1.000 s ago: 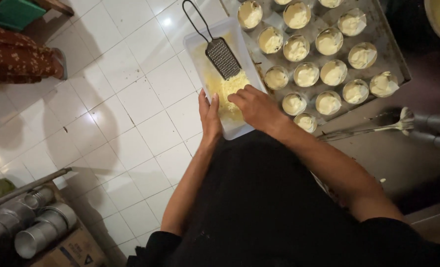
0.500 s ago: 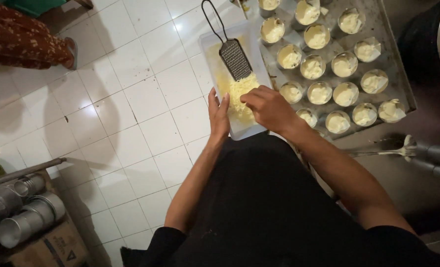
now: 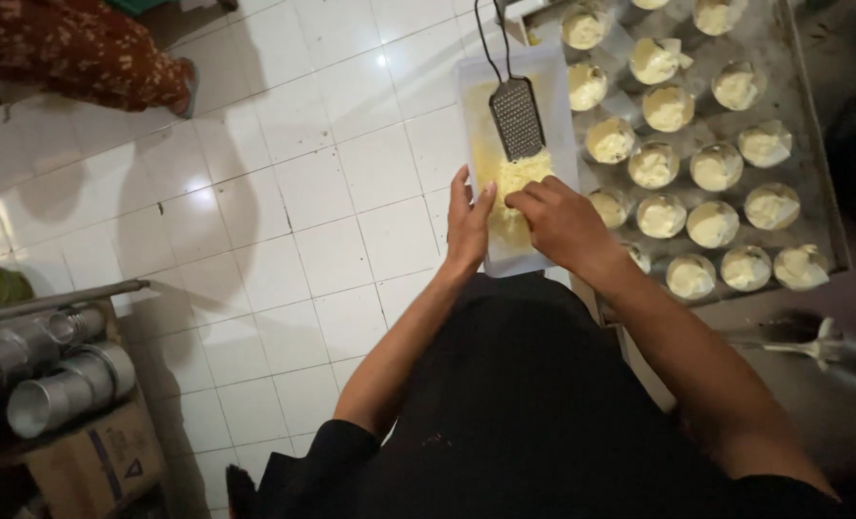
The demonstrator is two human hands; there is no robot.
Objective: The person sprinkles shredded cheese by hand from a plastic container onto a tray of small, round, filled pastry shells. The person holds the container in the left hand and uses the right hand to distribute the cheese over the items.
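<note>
- The right hand (image 3: 558, 226) has its fingers pinched down into the heap of grated cheese (image 3: 516, 187) in the white tray (image 3: 555, 77), gripping a tuft of shreds; half a second ago it lay flatter over the same heap, so the pinch has just closed.
- The left hand (image 3: 468, 223) grasps nothing: palm open, fingers straight, pressed against the tray's left edge at nine o'clock of the cheese, where it stood in the earlier frames too.
- At twelve o'clock of the hands a small flat metal grater (image 3: 517, 117) lies untouched in the tray, wire handle pointing away, just as before.
- At three o'clock a metal baking sheet (image 3: 812, 192) carries rows of filled cups (image 3: 712, 223) of pale batter, just beside the tray.
- The closing pinch so near the cups suggests, as a judgement, that cheese is being portioned by hand.
- Farther out at eight o'clock, empty metal tins (image 3: 58, 389) sit on a cardboard box (image 3: 91, 461); a person's patterned garment (image 3: 72, 53) shows at ten o'clock over the white tiled floor (image 3: 255, 221).
</note>
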